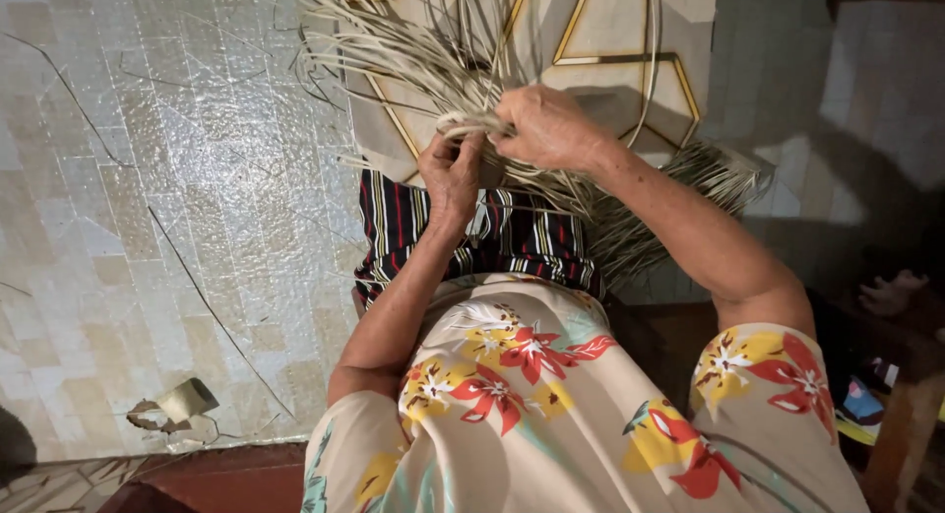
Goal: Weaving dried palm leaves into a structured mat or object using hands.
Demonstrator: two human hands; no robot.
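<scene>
Two hands meet over the lap. I log the left hand pinched shut on a looped strip; the right hand is closed around the bundle of strips fanning toward the tiled floor. Step, as I judge it: weaving or knotting one strip. The next move likely needs a steady pull.
</scene>
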